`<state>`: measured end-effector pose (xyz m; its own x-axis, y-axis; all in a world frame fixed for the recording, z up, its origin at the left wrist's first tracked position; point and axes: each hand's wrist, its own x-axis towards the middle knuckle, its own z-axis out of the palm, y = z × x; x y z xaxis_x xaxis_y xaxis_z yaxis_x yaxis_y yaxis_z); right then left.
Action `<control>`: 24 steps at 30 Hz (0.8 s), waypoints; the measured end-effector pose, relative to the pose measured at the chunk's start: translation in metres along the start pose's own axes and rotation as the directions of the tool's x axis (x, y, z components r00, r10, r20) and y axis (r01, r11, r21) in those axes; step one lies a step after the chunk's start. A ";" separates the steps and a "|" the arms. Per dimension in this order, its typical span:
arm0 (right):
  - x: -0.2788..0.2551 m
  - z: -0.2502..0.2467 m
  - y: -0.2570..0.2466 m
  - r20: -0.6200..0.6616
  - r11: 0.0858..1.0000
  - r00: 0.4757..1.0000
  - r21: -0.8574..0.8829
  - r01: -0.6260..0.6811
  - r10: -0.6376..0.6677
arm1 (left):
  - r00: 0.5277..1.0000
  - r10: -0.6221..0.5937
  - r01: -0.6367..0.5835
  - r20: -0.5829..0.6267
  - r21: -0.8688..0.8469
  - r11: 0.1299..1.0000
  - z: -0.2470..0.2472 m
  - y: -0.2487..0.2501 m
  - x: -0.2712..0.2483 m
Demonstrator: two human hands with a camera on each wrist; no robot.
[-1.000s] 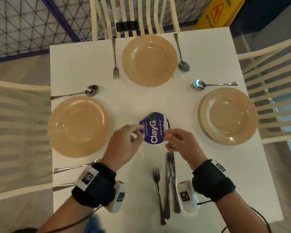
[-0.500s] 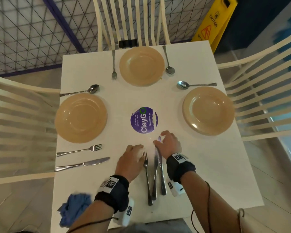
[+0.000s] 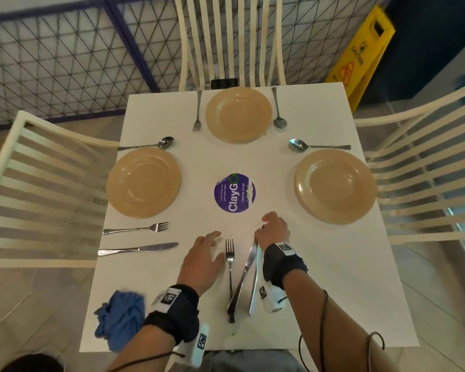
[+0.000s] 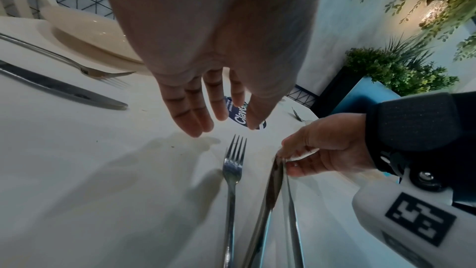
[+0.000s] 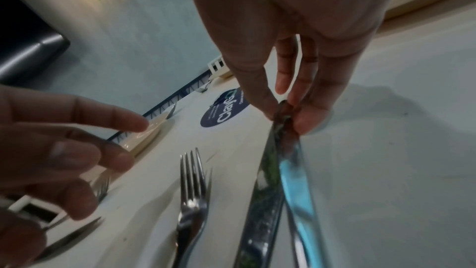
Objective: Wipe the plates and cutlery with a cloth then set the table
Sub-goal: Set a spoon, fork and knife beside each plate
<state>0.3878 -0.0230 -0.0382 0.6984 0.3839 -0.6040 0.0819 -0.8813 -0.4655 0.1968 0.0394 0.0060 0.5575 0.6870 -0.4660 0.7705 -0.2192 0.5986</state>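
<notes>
Three tan plates sit on the white table: left (image 3: 142, 183), far (image 3: 238, 114) and right (image 3: 334, 186). At the near edge lie a fork (image 3: 230, 275) and two knives (image 3: 243, 277), blades pointing away from me. My right hand (image 3: 261, 232) pinches the tips of both knife blades (image 5: 283, 113) between thumb and fingers. The blades meet at the tips and spread toward the handles. My left hand (image 3: 216, 245) hovers open just left of the fork (image 4: 233, 162), fingers straight, holding nothing. A crumpled blue cloth (image 3: 121, 318) lies at the near left corner.
A round purple sticker (image 3: 234, 193) marks the table's middle. A fork (image 3: 137, 229) and knife (image 3: 137, 248) lie by the left plate, spoons (image 3: 151, 145) (image 3: 317, 146) beside both side plates, and a fork (image 3: 198, 111) and spoon (image 3: 278, 111) flank the far plate. Cream slatted chairs (image 3: 38, 183) stand round the table.
Both hands drew back from the sticker to the near cutlery. My right hand took hold of the knife tips, and one knife has swung askew. The view pulled back.
</notes>
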 end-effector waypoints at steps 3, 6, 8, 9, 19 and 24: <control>0.001 -0.006 0.003 -0.017 0.998 1.000 0.060 -0.018 0.019 | 1.000 0.011 -0.011 -0.010 -0.006 1.000 0.003 0.006 -0.004; 0.001 -0.013 0.008 -0.005 0.986 0.999 0.161 -0.040 0.041 | 1.000 0.022 -0.022 -0.008 -0.004 1.000 0.006 0.016 -0.006; 0.003 -0.020 0.013 0.035 0.968 0.999 0.249 -0.018 0.010 | 1.000 0.028 -0.028 0.001 -0.017 0.999 0.008 0.027 -0.004; 0.003 -0.025 0.014 0.070 0.955 0.997 0.297 -0.001 -0.021 | 1.000 0.030 -0.030 0.005 -0.042 0.999 0.009 0.034 -0.002; -0.029 -0.101 -0.055 0.262 0.792 0.879 0.582 0.184 -0.398 | 0.991 0.129 -0.115 0.035 -0.267 0.957 -0.030 0.094 0.030; -0.038 -0.107 -0.101 0.224 0.773 0.814 0.519 0.365 -0.535 | 0.986 0.159 -0.167 -0.052 -0.356 0.920 -0.062 0.098 0.026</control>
<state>0.4290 0.0221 0.1005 0.3655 0.8461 -0.3880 -0.0509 -0.3981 -0.9159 0.2675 0.0790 0.0927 0.6563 0.6783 -0.3303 0.5053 -0.0701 0.8601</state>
